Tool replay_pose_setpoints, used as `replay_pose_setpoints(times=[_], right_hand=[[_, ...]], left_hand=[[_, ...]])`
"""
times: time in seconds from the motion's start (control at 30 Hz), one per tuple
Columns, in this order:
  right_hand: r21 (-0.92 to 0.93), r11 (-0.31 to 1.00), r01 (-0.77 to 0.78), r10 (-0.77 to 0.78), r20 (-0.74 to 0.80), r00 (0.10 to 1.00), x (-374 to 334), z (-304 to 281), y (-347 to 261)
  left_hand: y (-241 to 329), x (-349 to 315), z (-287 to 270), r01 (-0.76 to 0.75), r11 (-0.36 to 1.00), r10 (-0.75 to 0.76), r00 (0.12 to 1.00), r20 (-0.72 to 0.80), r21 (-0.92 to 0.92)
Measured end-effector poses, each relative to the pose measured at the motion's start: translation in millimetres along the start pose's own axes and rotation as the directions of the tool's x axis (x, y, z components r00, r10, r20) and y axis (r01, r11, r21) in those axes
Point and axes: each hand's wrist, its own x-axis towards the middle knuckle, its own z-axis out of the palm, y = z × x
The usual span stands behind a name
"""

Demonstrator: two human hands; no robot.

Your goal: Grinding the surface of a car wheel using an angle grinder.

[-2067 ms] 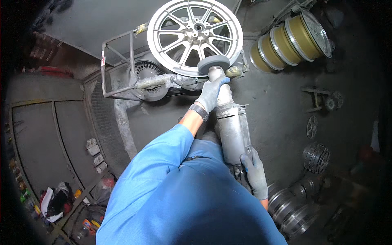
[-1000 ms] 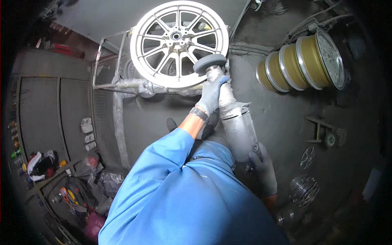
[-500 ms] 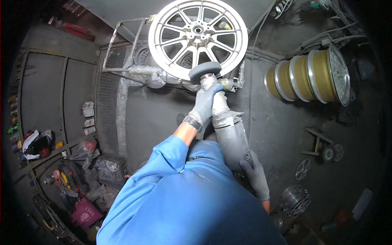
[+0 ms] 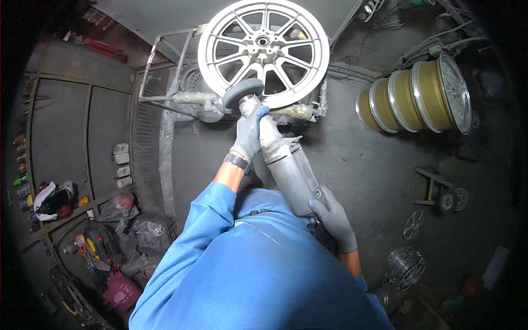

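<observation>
A large power sander (image 4: pixel 291 175) with a grey body and a tape-wrapped neck runs from my waist up to a bare metal wheel rim (image 4: pixel 264 91). My left hand (image 4: pixel 248 135), in a grey glove, is wrapped round the neck just below the round grey sanding disc (image 4: pixel 243 92). At the rear end of the body, my right hand (image 4: pixel 334 219), gloved too, grips the casing. The disc overlaps the rim's lower left edge; whether it touches cannot be made out. Spokes and a hub show on the rim, which rests on a metal frame (image 4: pixel 192 98).
Several gold-barrelled wheel rims (image 4: pixel 401 102) are stacked at the right. A small wheeled stand (image 4: pixel 440 187) and loose rims (image 4: pixel 406 268) lie on the floor below. To the left are a panelled cabinet (image 4: pixel 60 121), plastic bags (image 4: pixel 151 231) and a pink bag (image 4: pixel 121 291).
Both hands have swung the sander's disc end leftward along the rim's lower edge. The sander now tilts more to the left, and the right hand has risen slightly.
</observation>
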Motion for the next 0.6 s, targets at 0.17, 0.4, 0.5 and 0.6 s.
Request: replay_pose_setpoints(times=[0.17,0.4,0.5,0.6], right_hand=[[0.006,0.999,-0.048,0.049,-0.099,0.994,-23,-48,21],[0.094,0.987,-0.129,0.144,-0.164,0.976,-31,-79,8],[-0.032,0.988,-0.153,0.148,-0.139,0.979,-34,-71,2],[-0.022,0.984,-0.175,0.170,-0.137,0.976,-31,-55,30]], left_hand=[[-59,4,41,0.016,1.000,-0.014,0.993,0.119,-0.010],[-92,17,94,0.025,1.000,-0.024,0.971,0.237,-0.003],[-87,13,78,0.009,1.000,-0.011,0.984,0.176,0.015],[-69,1,53,-0.008,0.998,-0.002,0.985,0.173,0.058]])
